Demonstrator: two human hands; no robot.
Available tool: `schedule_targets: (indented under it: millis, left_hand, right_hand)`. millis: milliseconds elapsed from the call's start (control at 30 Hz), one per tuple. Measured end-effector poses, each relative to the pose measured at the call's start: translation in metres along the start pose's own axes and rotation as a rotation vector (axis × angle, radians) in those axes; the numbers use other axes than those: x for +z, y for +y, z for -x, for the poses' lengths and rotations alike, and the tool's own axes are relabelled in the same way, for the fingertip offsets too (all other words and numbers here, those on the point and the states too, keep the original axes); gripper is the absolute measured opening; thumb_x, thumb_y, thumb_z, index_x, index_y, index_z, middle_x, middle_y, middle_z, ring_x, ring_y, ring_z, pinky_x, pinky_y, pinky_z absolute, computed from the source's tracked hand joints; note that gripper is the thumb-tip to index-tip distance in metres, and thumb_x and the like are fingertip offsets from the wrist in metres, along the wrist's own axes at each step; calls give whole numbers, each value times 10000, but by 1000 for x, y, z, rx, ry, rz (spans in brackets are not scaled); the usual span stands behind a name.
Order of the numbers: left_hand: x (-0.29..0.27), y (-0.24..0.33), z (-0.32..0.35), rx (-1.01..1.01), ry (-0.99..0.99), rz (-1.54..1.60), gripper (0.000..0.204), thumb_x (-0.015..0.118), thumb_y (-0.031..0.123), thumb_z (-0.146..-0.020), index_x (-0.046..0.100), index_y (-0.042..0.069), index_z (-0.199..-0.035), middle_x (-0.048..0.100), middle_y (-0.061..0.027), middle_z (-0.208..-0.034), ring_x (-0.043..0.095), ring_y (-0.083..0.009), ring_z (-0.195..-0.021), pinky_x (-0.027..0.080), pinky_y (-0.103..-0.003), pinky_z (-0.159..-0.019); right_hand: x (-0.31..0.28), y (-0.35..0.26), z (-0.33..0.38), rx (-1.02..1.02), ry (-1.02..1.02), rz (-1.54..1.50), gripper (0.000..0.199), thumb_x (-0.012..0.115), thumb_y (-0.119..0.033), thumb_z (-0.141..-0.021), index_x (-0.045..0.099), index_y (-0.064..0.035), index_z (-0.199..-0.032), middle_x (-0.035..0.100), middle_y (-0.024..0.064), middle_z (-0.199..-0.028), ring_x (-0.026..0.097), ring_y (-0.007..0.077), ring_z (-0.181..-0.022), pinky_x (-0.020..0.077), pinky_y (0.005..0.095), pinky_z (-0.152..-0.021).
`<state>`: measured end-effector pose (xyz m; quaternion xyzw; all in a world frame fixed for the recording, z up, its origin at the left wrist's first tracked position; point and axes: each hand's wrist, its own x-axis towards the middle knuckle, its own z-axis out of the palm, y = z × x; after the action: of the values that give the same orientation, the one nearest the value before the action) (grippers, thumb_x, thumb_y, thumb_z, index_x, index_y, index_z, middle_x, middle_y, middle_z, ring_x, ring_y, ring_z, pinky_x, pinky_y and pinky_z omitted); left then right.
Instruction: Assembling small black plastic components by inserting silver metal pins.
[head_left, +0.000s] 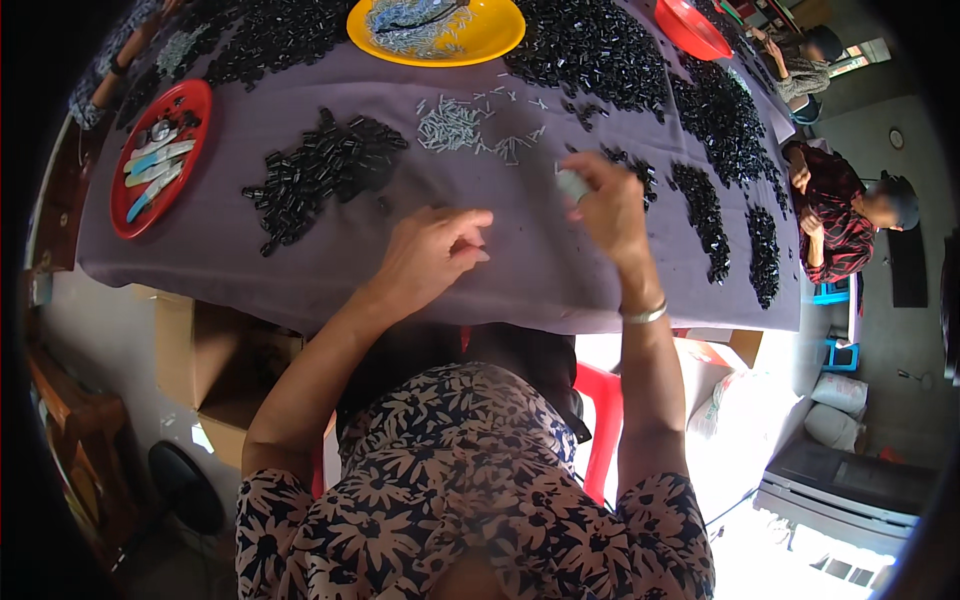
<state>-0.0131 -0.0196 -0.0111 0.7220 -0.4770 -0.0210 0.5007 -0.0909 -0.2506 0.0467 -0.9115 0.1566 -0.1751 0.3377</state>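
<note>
A: Report containers and packages by position.

B: A yellow dish (436,30) sits at the far centre of the purple-grey cloth (300,270), loaded with pale metal pins. A red tray (160,155) lies at the far left, carrying pale blue-and-white strips. A second red dish (692,28) is at the far right edge. Below the table, a brown cardboard box (215,370) stands at left; white sacks (835,405) rest on the floor at right. No label is legible.

A: Loose stock on the cloth?

B: Heaps of small black parts (320,175) lie left of centre, with further heaps across the far and right side. A scatter of loose pale pins (455,125) lies between the yellow dish and the hands.

A: Left hand?

B: The left hand (430,255) rests palm-down on the cloth, fingers curled in, tips pinched together. What it grips is too small to tell.

A: Right hand?

B: The right hand (605,205) is raised just above the cloth, wrist bent, closed round a small pale object (572,183) at the fingertips. A metal bangle (645,314) circles the wrist.

A: Others present?

B: A seated person in a red patterned shirt (835,215) is at right.
</note>
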Motion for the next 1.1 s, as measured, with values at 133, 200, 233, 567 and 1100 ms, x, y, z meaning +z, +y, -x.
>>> schedule_targets:
  millis: [133,200,233,567,1100]
  left_hand:
    - [2,1,-6,35,-63,-80,217,770,89,-721,686,77,-921,640,-21,-782,610,-233,-740,471,-356,-727]
    - [4,1,-6,64,-34,-80,178,764,109,-723,688,87,-882,620,-19,-781,598,-227,-762,451,-361,-721]
    - [5,0,-6,99,-8,-78,140,758,130,-725,689,97,-843,601,-17,-781,586,-220,-785,430,-365,-715]
    - [4,-1,-11,11,-83,-52,127,768,130,-732,682,96,-819,600,2,-791,556,-198,-805,393,-353,-767]
    - [11,5,-5,10,12,-90,112,752,130,-710,691,92,-795,601,-6,-787,555,-212,-817,401,-366,-761]
  right_hand:
    - [-8,12,-39,238,-165,57,212,603,10,-807,717,-16,-984,673,58,-720,629,114,-595,513,265,-492]
    - [-3,12,-49,326,-227,148,167,624,-57,-801,730,-6,-920,659,51,-687,606,112,-562,495,259,-464]
    - [-2,13,-54,327,-236,146,167,624,-57,-801,730,-6,-920,659,51,-687,606,112,-562,495,259,-464]
    - [9,-5,-21,190,-402,-186,89,680,-91,-857,677,-3,-846,621,15,-669,557,55,-565,474,212,-480]
    - [27,-9,48,-48,-356,-405,93,695,23,-856,652,-9,-933,632,8,-832,564,63,-663,476,200,-563]
